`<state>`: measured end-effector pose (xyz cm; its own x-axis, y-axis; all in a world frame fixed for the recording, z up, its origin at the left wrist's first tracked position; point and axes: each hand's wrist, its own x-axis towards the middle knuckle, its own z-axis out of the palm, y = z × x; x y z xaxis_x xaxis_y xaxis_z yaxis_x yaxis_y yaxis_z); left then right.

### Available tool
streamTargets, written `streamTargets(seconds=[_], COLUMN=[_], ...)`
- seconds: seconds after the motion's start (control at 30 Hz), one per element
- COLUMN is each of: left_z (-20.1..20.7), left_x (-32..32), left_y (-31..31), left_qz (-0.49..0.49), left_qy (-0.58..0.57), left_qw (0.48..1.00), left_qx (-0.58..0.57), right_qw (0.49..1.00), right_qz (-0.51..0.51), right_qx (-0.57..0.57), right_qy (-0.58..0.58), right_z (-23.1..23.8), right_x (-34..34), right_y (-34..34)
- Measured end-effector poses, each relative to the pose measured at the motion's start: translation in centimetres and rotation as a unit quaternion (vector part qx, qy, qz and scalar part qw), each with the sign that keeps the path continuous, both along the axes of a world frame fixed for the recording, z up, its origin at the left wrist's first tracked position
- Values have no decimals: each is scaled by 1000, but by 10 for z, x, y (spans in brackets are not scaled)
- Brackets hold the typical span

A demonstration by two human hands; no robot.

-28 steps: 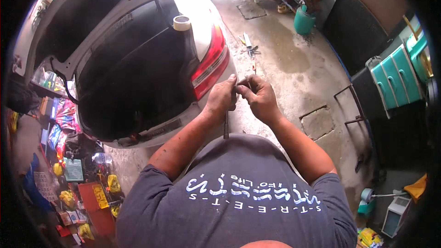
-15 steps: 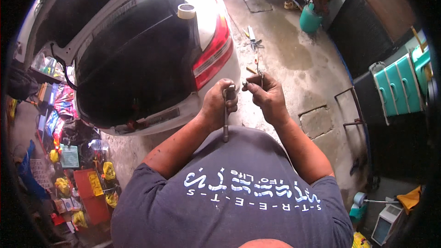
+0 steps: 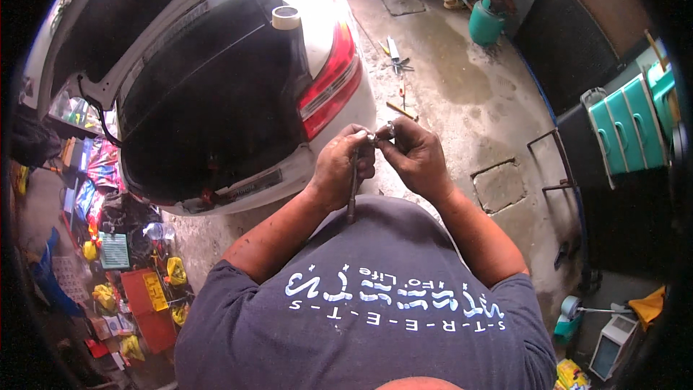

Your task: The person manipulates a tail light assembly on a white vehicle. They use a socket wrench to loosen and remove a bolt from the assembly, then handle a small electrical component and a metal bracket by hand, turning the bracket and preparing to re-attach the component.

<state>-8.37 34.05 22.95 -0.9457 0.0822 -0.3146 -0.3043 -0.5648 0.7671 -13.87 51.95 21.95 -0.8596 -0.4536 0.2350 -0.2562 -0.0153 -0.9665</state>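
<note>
My left hand [image 3: 338, 170] is closed round a slim metal wrench [image 3: 353, 191], which looks like a ratchet. Its long handle hangs down toward my shirt, and its head is partly covered by my fingers. A small shiny metal piece [image 3: 390, 128] sits in the closed fingers of my right hand [image 3: 416, 155]; its exact kind is too small to make out. The fingertips of both hands meet at the wrench's head in front of my chest. Behind my left hand stands a white car [image 3: 338, 126] with its trunk open.
A roll of tape [image 3: 286, 18] rests on the car's edge beside the red tail light [image 3: 330, 90]. Several hand tools, among them a yellow-handled one [image 3: 401, 110], lie on the concrete floor [image 3: 455, 123]. A green tank [image 3: 486, 25] and green drawers [image 3: 624, 130] stand at right.
My right hand has come left, bringing the small metal piece against the wrench's head. My left hand still grips the wrench, and the view has shifted slightly.
</note>
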Motion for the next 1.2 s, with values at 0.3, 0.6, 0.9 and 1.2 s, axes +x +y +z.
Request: streamTargets(seconds=[0.3, 0.6, 0.9, 1.2], left_z=[-1, -12, -16, -15], left_x=[1, 1, 6, 8], left_y=[8, 8, 6, 1], left_qz=[-18, -42, -29, -3], left_qy=[-27, 21, 42, 37], left_qw=[997, 994, 995, 999], left_qx=[-70, -96, -81, -27], right_qw=[973, 975, 991, 978], right_qz=[-25, -15, 22, 83], right_qx=[107, 160, 123, 46], right_qy=[201, 150, 53, -188], right_z=[27, 39, 26, 16], right_x=[-7, -4, 2, 32], right_y=[6, 4, 5, 17])
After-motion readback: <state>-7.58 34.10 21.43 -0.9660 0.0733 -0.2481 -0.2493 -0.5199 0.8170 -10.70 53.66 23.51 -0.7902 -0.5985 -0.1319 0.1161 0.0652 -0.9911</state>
